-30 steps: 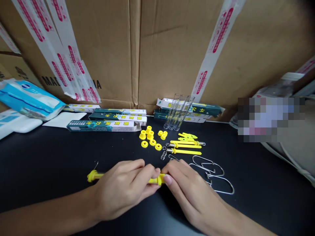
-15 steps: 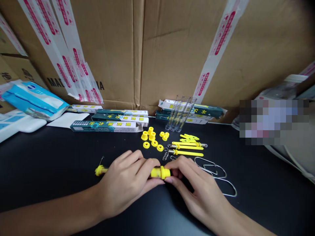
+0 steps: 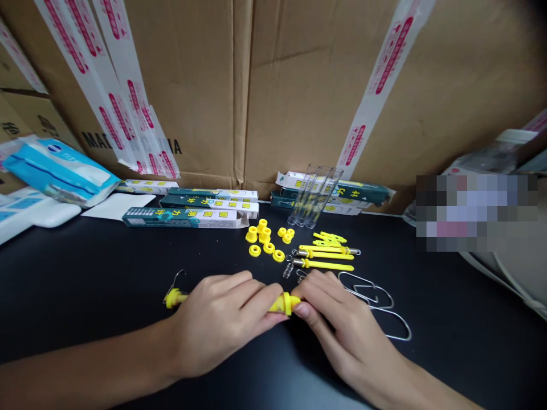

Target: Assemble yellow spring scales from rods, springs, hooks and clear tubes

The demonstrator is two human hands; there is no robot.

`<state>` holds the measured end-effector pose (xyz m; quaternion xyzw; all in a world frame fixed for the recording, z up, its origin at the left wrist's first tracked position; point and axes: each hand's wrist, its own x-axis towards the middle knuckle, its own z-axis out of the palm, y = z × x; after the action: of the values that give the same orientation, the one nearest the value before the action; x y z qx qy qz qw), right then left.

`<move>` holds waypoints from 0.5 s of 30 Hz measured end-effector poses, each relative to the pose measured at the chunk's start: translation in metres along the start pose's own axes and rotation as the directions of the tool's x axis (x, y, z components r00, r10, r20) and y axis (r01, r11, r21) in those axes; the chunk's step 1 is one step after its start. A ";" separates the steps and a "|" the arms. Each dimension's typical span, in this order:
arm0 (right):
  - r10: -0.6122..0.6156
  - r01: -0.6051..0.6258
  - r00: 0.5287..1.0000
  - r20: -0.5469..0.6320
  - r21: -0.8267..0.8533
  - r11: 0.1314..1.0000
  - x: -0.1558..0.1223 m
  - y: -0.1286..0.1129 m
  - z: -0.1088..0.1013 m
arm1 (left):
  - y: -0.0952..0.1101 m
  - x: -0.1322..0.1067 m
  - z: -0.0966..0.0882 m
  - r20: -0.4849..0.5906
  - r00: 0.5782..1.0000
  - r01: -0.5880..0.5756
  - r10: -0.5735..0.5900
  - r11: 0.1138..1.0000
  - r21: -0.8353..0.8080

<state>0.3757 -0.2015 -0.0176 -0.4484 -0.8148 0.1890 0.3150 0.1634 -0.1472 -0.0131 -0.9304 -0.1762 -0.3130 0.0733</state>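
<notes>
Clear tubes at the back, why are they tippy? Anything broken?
The clear tubes lean tilted, tops propped on a green box. Nothing looks broken or spilled. The left hand and right hand hold the yellow rod.

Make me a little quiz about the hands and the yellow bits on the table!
1. True or false: the left hand and the right hand both hold the yellow rod.
2. What lies on the table just beside the right hand? A wire loops; B a spoon; C a cup.
3. Fill in: the table top is ____ in colour.
Key: 1 true; 2 A; 3 black.
</notes>
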 end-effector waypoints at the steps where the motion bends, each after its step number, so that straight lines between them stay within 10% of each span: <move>1: -0.008 0.008 1.000 0.001 -0.002 1.000 0.000 0.000 0.000 | 0.000 0.000 0.000 -0.008 1.000 -0.007 0.007 1.000 -0.003; 15: 0.124 -0.126 0.992 0.036 0.061 0.990 -0.004 -0.006 -0.002 | 0.000 -0.001 0.000 0.010 0.996 0.092 -0.091 0.995 -0.038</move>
<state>0.3753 -0.2080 -0.0136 -0.4851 -0.7838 0.2412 0.3036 0.1631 -0.1478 -0.0132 -0.9239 -0.2129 -0.3153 0.0405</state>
